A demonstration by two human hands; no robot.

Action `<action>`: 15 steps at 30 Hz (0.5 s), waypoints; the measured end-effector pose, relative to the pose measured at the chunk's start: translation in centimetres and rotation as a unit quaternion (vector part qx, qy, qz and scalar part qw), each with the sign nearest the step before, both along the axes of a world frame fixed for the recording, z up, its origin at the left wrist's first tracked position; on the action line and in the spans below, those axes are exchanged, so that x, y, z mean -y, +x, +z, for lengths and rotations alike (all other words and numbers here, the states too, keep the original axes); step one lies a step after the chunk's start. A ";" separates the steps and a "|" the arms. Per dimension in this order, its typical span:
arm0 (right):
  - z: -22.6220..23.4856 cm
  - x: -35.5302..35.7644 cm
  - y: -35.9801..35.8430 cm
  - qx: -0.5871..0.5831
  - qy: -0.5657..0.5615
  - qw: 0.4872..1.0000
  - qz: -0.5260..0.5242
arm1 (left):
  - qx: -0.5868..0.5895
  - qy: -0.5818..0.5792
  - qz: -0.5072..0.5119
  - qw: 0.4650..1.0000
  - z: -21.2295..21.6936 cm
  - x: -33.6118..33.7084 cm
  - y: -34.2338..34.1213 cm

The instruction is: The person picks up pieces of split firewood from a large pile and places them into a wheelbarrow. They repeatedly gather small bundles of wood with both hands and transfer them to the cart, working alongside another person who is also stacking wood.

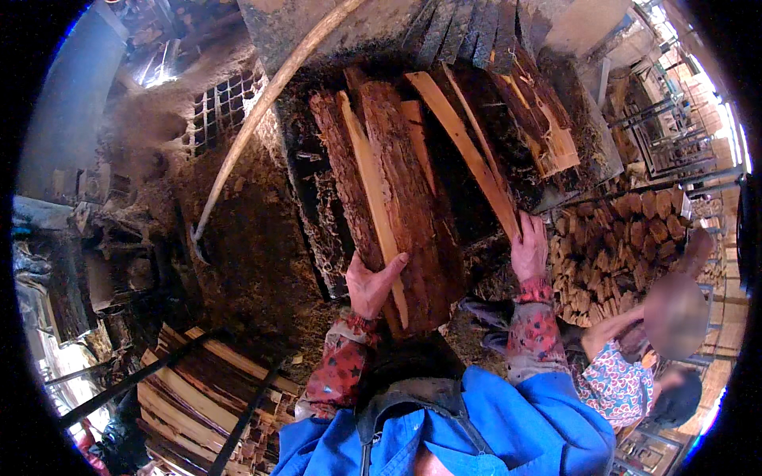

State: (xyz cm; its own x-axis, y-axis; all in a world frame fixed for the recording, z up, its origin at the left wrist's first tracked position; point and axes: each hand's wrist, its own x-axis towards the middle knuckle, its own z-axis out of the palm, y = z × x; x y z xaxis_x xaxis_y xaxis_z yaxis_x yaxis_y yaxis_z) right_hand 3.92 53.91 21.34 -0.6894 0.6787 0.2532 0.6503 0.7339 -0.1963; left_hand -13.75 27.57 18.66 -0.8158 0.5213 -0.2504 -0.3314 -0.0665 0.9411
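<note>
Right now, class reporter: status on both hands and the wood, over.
Left hand grips split log at its near end. Right hand on thin slat. Another person crouched close on the right.

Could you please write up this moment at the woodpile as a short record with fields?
Setting: a wood-splitting spot littered with bark and chips
Left hand: grips the near end of a bark-covered split log
Right hand: rests on a thin pale wood strip
Left of the log: a long curved wooden handle
Right side: stacked firewood, with another person crouched beside it
Lower left: a stack of thin slats
</note>
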 end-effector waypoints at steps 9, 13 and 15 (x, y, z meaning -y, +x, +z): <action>-2.8 1.0 0.7 0.116 -0.084 0.987 -0.065 | -0.015 0.019 0.015 1.000 -0.4 0.1 0.2; -2.9 1.2 0.9 0.109 -0.156 0.980 -0.059 | -0.017 0.030 0.022 0.999 -0.9 0.2 0.3; -2.3 2.1 1.2 0.070 -0.196 0.978 -0.022 | -0.016 0.033 0.023 0.999 -1.2 0.4 0.3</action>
State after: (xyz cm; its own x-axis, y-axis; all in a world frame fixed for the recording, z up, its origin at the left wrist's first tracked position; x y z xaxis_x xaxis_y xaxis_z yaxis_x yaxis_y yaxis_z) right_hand 5.09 51.83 19.05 -0.6674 0.7339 -0.1265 0.7196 0.5918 -0.3632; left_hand -13.41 27.21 17.48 -0.8467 0.4970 -0.1901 -0.2964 -0.1437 0.9442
